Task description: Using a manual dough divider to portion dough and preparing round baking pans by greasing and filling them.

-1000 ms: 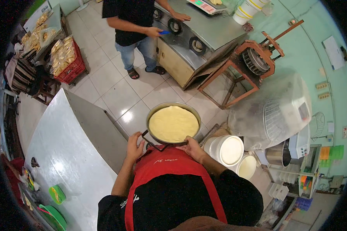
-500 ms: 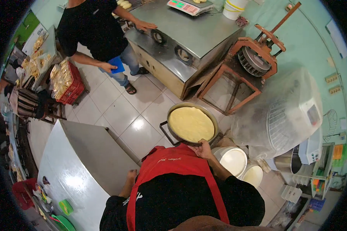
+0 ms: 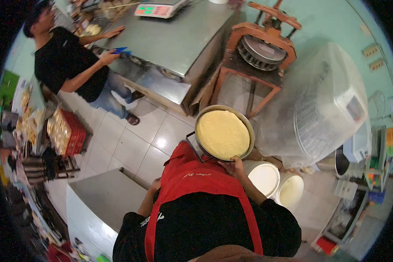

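Observation:
A round metal pan (image 3: 250, 140) stands in front of me, filled with a smooth, pale yellow mass of dough (image 3: 222, 133). My right hand (image 3: 234, 166) is closed on the pan's near rim. At the pan's left, part of a dark metal frame (image 3: 195, 147) shows low down; I cannot tell how the two join. My left hand (image 3: 156, 185) hangs at the left side of my red apron (image 3: 201, 179), away from the pan. Its fingers are partly hidden, and nothing shows in it.
Right of the pan stand two white buckets (image 3: 263, 180) and a plastic-covered machine (image 3: 314, 109). Ahead are an orange press (image 3: 262, 52) and a steel table (image 3: 166, 39) with a scale (image 3: 157, 9). A person (image 3: 74, 65) holds something blue. A metal counter (image 3: 105, 192) is left.
My view has swung, so the table and press appear further left. The person's blue thing is now raised to the table's edge. My right hand stays on the pan's rim.

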`<state>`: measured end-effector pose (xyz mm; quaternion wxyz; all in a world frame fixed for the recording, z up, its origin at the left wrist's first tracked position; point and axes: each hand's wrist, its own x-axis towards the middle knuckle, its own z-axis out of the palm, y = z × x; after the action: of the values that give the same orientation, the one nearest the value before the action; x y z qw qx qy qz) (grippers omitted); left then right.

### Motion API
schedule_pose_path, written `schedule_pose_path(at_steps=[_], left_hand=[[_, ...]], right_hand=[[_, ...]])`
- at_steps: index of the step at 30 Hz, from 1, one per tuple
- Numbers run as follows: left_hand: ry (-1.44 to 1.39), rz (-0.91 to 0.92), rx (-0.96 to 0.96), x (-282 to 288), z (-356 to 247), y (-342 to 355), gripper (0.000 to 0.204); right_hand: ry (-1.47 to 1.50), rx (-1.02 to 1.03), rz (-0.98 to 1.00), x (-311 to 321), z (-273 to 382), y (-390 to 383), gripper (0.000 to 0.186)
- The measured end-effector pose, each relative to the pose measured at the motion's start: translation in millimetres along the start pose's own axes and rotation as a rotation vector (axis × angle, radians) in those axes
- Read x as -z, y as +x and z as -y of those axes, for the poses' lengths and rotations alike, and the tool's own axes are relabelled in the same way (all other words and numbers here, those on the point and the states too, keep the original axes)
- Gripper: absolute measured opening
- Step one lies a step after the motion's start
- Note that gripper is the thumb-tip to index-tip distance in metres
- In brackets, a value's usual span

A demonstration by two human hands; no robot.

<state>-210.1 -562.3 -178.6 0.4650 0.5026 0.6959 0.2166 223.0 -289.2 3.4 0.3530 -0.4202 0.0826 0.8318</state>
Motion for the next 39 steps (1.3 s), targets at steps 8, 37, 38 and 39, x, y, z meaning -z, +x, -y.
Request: schedule_pose_path(at_steps=[8,37,38,39], left_hand=[[-0.031,-0.166,0.432,108,-157,130,0.025],[0.261,-0.036,0.239,61,-152,205,0.028],[0.619,0.08,0.132,45,-147,190,0.027],[0.604,0.063,0.151,37,-163,187,0.027]], right_hand=[[0.074,0.316,0.016,-49,24,16,0.061],[-0.117,0.289,-0.134,-103,253,151,0.058],[0.091,0.273,-0.257,-128,265,141,0.055],[0.066,0.259,-0.25,-111,279,150,0.055]])
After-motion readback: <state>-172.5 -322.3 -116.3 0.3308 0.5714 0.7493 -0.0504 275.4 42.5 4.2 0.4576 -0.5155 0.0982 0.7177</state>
